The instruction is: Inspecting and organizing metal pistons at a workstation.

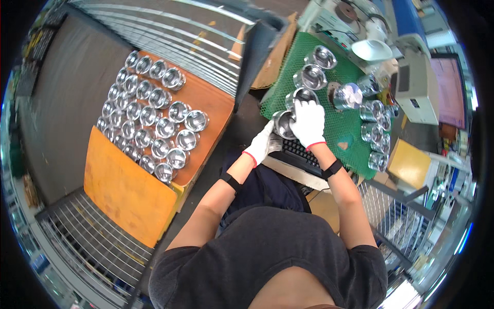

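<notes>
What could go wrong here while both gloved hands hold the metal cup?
The cup, held by the left hand and right hand at the edge of the green mat, might slip and fall past it. Setting it down could knock the nearby cups.

About thirty shiny metal cups (154,116) on the orange board (128,190), roughly ten more on the green mat (345,131).

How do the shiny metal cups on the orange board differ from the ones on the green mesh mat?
The cups on the orange board are many, packed in close rows on the person's left; the cups on the green mat are fewer and spaced apart in front. Those on the board lie untouched, while one cup at the mat's near edge is held between the gloved left hand and right hand. All look like the same polished metal cups.
</notes>
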